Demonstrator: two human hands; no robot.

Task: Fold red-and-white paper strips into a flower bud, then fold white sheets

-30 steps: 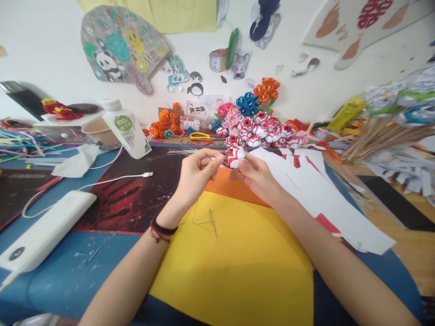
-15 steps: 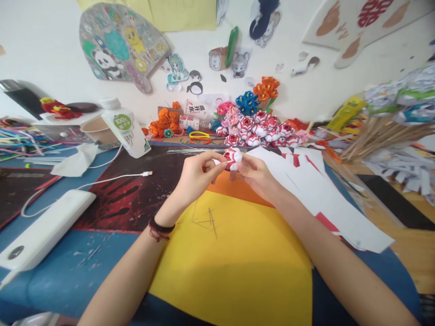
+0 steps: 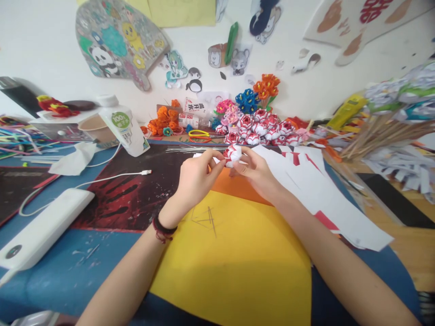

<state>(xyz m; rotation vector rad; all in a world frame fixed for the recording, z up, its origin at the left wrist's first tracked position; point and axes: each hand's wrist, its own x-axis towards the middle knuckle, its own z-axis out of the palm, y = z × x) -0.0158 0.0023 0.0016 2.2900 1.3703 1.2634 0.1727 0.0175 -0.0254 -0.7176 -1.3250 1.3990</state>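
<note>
red-and-white paper flower [image 3: 233,155]: sitting between both hands, over the orange sheet's [image 3: 243,184] far end | left hand [image 3: 199,174] pinching its left side, right hand [image 3: 256,171] fingering its right | probably weighing little, petals creasing easily; lightly gripping the base seems safest

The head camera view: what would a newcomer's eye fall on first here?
Probably the broad yellow sheet, spread across the middle foreground. Higher in the view, near the centre, the left hand and the right hand hold a red-and-white flower between them. Behind that, a bright heap of similar flowers lies near the wall.
</note>
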